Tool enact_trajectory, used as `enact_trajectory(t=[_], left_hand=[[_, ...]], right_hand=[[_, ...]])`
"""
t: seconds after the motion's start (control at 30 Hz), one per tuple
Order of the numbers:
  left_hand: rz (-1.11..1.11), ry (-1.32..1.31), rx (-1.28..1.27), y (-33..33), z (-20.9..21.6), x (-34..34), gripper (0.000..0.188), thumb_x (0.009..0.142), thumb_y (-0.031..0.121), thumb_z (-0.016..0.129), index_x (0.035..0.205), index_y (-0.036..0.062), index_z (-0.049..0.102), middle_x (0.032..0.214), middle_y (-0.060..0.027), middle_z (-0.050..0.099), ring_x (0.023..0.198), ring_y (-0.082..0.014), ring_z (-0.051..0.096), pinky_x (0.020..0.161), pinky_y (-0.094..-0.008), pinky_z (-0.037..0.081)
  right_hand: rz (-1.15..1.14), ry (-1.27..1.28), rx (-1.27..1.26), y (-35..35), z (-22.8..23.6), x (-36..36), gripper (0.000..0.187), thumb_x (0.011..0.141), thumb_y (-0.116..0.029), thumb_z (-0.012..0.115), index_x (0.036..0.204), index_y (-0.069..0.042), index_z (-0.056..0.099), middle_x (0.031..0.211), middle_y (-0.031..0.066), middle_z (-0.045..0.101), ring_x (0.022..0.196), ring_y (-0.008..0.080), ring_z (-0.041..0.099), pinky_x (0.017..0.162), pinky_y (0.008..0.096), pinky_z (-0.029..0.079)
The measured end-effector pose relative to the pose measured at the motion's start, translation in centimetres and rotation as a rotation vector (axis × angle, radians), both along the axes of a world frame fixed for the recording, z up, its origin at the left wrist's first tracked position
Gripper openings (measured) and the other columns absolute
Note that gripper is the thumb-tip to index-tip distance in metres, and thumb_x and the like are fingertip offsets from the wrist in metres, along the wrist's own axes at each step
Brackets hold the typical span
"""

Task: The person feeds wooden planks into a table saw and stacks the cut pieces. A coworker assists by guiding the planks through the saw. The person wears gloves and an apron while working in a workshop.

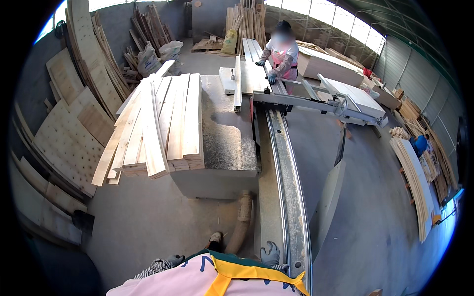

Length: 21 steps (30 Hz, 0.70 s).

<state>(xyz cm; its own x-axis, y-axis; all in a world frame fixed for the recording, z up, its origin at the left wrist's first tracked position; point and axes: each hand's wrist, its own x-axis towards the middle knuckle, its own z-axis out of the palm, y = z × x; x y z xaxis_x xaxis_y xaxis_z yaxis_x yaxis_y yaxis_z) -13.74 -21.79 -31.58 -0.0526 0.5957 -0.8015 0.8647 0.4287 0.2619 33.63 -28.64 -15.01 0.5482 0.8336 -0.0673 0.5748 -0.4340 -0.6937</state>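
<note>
My right hand (270, 255), in a grey glove, is low in front of my body, beside the long metal rail (291, 212) of a sliding table saw. Its fingers are apart and hold nothing; whether it touches the saw's edge I cannot tell. My left hand (176, 259), also gloved, hangs by my pink and yellow apron (197, 276), its fingers mostly hidden. Ahead to the left, a stack of pale boards (177, 118) lies on the sawdust-strewn saw table (224, 133). One board (154, 130) rests askew on top.
Across the saw a co-worker (282, 52) has gloved hands on long boards (254, 52). A crossbar (301, 102) spans the rail. A dust hose (243, 217) drops near my foot. Sheets (69, 123) lean at the left wall; a board pile (414, 182) lies right.
</note>
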Motion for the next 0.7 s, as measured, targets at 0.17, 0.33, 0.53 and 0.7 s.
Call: enact_trajectory(t=[0.17,0.33,0.53,0.7], left_hand=[[-0.028,-0.060,-0.024,0.8,1.0,0.2,0.056,0.081,0.058,0.056,0.094,0.0045,0.069,0.086,-0.0145,0.068,0.079,-0.0253,0.064,0.071,-0.0382,0.048],[-0.035,-0.099,-0.052,0.9,-2.2,-1.2,0.054,0.082,0.056,0.057,0.091,0.0041,0.069,0.079,-0.0117,0.069,0.073,-0.0225,0.064,0.068,-0.0363,0.048],[0.005,-0.054,-0.051,2.1,-0.5,-0.3,0.052,0.083,0.053,0.057,0.091,0.0037,0.069,0.079,-0.0117,0.069,0.072,-0.0218,0.064,0.067,-0.0354,0.049],[0.101,-0.030,-0.049,2.8,2.1,0.5,0.050,0.084,0.051,0.057,0.090,0.0034,0.069,0.079,-0.0118,0.069,0.071,-0.0212,0.065,0.067,-0.0346,0.050]], right_hand=[[-0.015,0.004,-0.020,0.2,-0.1,0.1,0.047,0.074,-0.023,0.067,0.116,-0.007,0.055,0.118,0.0155,0.056,0.112,0.0350,0.048,0.098,0.0428,0.037],[-0.023,0.075,-0.042,0.8,0.9,-0.1,0.047,0.073,-0.024,0.067,0.116,-0.006,0.055,0.116,0.0159,0.057,0.110,0.0359,0.049,0.096,0.0428,0.039],[0.010,0.019,-0.086,2.7,-0.1,1.3,0.047,0.076,-0.026,0.066,0.117,-0.006,0.055,0.117,0.0159,0.056,0.110,0.0360,0.048,0.097,0.0430,0.039],[0.067,0.020,-0.082,9.7,1.7,3.6,0.050,0.078,-0.027,0.065,0.120,-0.004,0.051,0.122,0.0165,0.053,0.114,0.0357,0.046,0.099,0.0424,0.037]])
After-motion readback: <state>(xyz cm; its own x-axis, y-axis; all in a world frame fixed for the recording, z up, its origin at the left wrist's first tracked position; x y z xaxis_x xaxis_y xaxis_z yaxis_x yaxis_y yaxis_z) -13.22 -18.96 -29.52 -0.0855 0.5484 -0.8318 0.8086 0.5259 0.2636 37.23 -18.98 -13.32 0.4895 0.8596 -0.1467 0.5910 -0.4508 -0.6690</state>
